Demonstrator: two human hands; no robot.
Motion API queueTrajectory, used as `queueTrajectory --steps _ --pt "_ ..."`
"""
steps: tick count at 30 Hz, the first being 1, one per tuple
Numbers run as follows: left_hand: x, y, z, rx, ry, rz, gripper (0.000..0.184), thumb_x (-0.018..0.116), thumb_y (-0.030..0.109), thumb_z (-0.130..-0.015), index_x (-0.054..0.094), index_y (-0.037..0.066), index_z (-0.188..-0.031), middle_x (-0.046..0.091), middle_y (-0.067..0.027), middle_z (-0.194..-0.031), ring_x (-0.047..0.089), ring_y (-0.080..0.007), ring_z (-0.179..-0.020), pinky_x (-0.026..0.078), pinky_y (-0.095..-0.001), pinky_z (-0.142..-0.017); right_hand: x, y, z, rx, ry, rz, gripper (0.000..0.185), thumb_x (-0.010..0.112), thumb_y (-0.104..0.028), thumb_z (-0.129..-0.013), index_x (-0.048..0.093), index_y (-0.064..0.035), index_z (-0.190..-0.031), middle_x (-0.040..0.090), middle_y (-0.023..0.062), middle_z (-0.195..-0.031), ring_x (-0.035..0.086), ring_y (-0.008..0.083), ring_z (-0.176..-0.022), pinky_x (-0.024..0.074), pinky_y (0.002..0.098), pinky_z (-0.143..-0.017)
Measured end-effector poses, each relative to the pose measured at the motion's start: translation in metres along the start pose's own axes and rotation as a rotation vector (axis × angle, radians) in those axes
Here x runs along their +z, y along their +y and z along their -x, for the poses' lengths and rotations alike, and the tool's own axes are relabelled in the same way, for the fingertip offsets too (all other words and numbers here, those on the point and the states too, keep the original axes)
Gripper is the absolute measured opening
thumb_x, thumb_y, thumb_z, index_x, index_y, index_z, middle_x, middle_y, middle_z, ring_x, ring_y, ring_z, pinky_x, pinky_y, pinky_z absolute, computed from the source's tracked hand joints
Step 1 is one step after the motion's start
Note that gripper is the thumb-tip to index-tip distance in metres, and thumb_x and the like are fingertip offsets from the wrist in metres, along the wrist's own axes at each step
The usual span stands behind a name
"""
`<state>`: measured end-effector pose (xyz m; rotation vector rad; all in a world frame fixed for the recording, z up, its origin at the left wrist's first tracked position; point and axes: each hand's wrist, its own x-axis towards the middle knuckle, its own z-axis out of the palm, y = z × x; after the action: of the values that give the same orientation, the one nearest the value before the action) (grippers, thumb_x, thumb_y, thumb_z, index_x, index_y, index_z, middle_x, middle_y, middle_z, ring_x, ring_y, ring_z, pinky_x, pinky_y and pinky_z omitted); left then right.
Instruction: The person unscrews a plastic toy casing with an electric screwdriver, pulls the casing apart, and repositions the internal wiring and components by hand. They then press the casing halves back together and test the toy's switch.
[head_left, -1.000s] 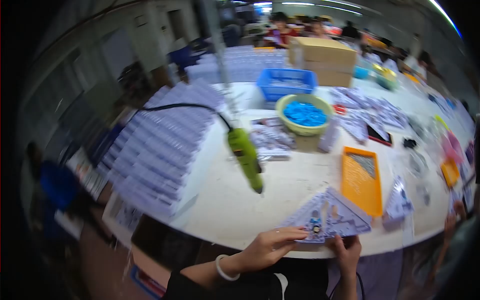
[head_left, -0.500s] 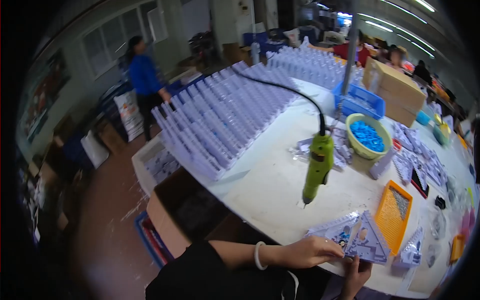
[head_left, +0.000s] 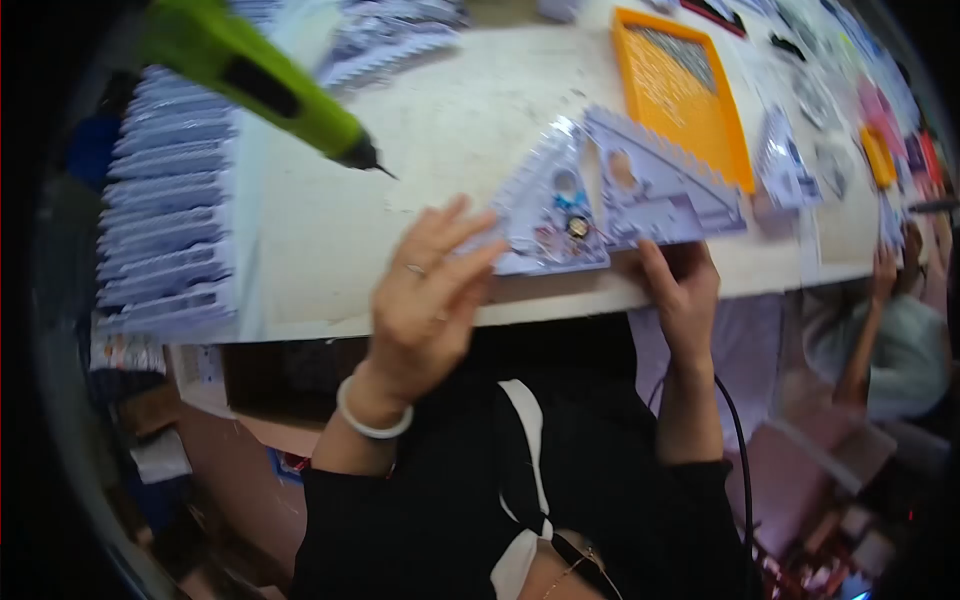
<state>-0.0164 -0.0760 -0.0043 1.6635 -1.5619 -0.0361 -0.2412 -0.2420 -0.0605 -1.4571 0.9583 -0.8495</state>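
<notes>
Two pale lilac, triangular plastic shells with toothed edges lie side by side near the table's front edge. The left shell (head_left: 535,255) contains a small round dark-and-gold part (head_left: 577,227), a bit of blue and thin wires. A round hole and moulded ribs show in the right shell (head_left: 650,185). My right hand (head_left: 685,295) pinches that shell's front edge, thumb on top and fingers mostly hidden beneath. At the left shell's outer edge, my left hand (head_left: 425,290) has its fingers stretched out, slightly blurred; whether they touch it I cannot tell.
A green electric screwdriver (head_left: 270,90) hangs at upper left, bit pointing down. Behind the shells lies an orange tray (head_left: 740,150) of small screws. Stacked lilac parts (head_left: 165,210) line the left side. Another person's arm (head_left: 865,330) is at the far right.
The view has swung down and right, bringing the shells nearer the middle. My left hand has moved from the shells' front edge to the left shell's outer side, its fingers now spread.
</notes>
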Motion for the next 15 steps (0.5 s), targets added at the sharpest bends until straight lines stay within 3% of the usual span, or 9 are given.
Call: queueTrajectory --steps 4,7,10,15 --pt "-0.005 -0.011 0.002 -0.054 0.007 -0.057 0.037 0.081 0.004 -0.082 0.071 0.001 -0.117 0.067 -0.0176 -0.132 0.056 -0.0405 -0.133 0.042 -0.0526 -0.114 0.005 -0.011 0.003 0.024 0.027 -0.01 0.033 0.079 -0.014 -0.092 0.064 0.0031 -0.116 0.07 0.0086 -0.096 0.065 0.0119 -0.079 0.0515 0.0256 -0.072" --pt "-0.007 -0.019 0.003 -0.044 -0.022 -0.043 0.059 0.085 0.018 -0.082 0.061 0.0 -0.132 0.06 -0.0208 -0.142 0.049 -0.0411 -0.141 0.04 -0.0492 -0.116 0.005 -0.006 0.002 0.033 0.033 -0.001 0.033 0.079 -0.013 -0.092 0.064 0.0032 -0.116 0.07 0.0087 -0.097 0.066 0.0123 -0.079 0.0521 0.0257 -0.072" --pt "-0.003 -0.026 0.004 -0.06 0.004 0.039 0.083 0.093 0.032 -0.07 0.054 0.002 -0.137 0.055 -0.0214 -0.147 0.046 -0.0417 -0.142 0.035 -0.0541 -0.118 0.002 -0.006 0.002 0.043 0.024 0.044 0.034 0.079 -0.012 -0.092 0.063 0.0037 -0.118 0.07 0.0091 -0.097 0.066 0.0126 -0.08 0.0525 0.0261 -0.072" --pt "-0.001 -0.032 0.002 -0.064 -0.072 0.069 0.092 0.092 0.045 -0.067 0.052 0.005 -0.139 0.047 -0.0223 -0.153 0.04 -0.042 -0.146 0.031 -0.0553 -0.121 0.004 -0.007 0.003 0.054 0.045 -0.005 0.036 0.077 -0.009 -0.092 0.06 0.0046 -0.121 0.07 0.0092 -0.098 0.067 0.0129 -0.081 0.054 0.0267 -0.074"
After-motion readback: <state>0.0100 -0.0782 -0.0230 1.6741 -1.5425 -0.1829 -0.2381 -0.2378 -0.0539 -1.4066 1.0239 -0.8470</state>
